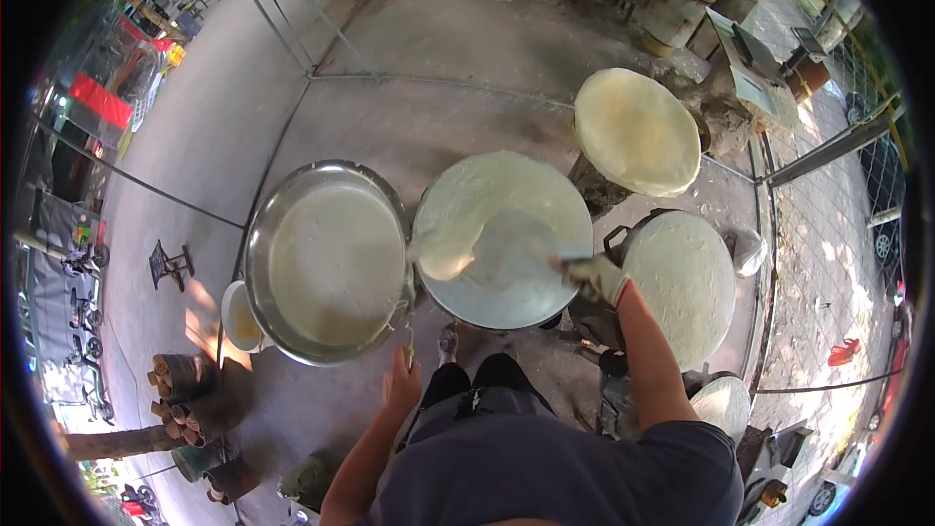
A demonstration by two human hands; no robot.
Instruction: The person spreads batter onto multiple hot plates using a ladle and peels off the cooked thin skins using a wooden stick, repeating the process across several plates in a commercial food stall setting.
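Observation:
Before me a round flat griddle [497, 297] carries a pale batter layer [506, 175] along its far and left parts; the near right part shows bare grey. My left hand [400, 385] is closed round a thin handle [410, 336] beside the basin's near right rim. That tool's far end is not clear; a pale, blurred shape [446, 258] hangs at the griddle's left edge. Over the griddle's right side is my right hand [606, 281], in a whitish work glove, closed on a blurred flat spreading tool [570, 268]. The large metal basin [258, 273] on the left holds whitish batter [336, 263].
Another round plate [679, 282] covered with a pale sheet stands right of the griddle. Behind it a round pale sheet [638, 131] lies on a raised stand. A white bowl [239, 317] sits left of the basin, near stacked logs [200, 409]. Wire fencing [828, 195] runs along the right.

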